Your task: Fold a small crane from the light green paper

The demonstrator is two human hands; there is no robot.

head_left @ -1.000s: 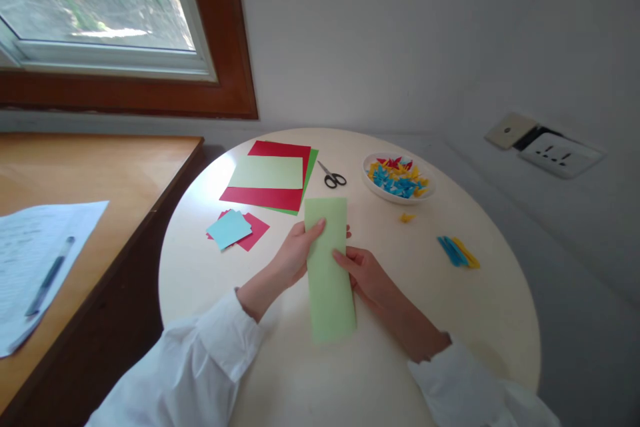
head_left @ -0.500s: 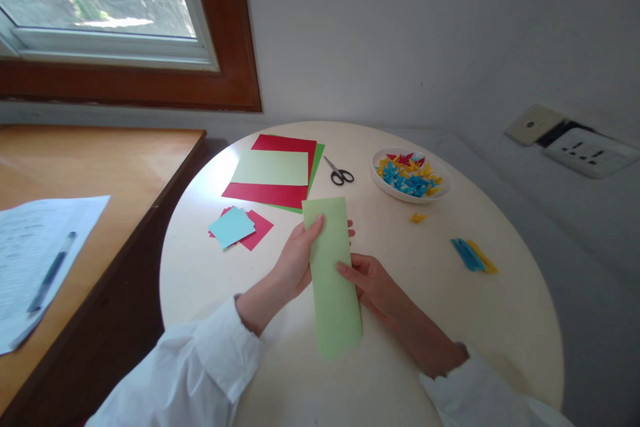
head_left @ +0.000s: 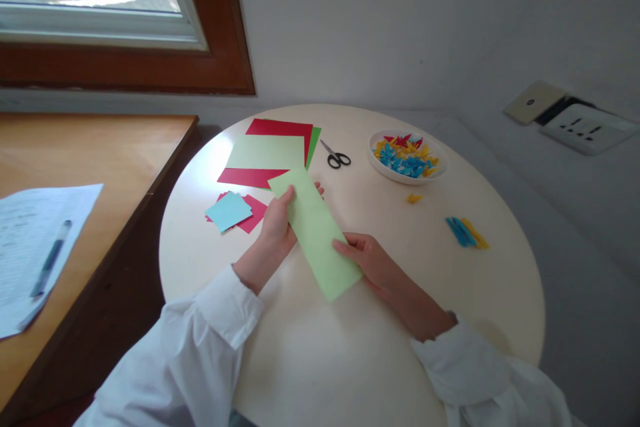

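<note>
A long strip of light green paper (head_left: 317, 233) is held at a slant above the round table. My left hand (head_left: 278, 219) grips its upper left part, thumb on top and fingers behind, with the fingertips showing past the far edge. Lower down, my right hand (head_left: 367, 257) pinches the right edge, thumb on the face and the other fingers mostly hidden beneath. Beyond the strip, a light green sheet (head_left: 265, 152) lies on red paper (head_left: 240, 177) and green paper (head_left: 313, 147). Black-handled scissors (head_left: 337, 157) rest to the right of that stack.
Light blue squares (head_left: 229, 212) overlap pink ones (head_left: 256, 213) on the round table (head_left: 400, 320). A white dish (head_left: 403, 179) holds folded paper pieces; one yellow piece (head_left: 414, 198) lies outside. Blue strips (head_left: 461, 232) and yellow ones (head_left: 475, 233) lie right. A pen (head_left: 51, 259) rests on papers at left.
The green strip has turned from nearly upright to slanted, its top going left. My left hand has shifted left and up with it; my right hand still pinches the right edge. The view has shifted slightly.
</note>
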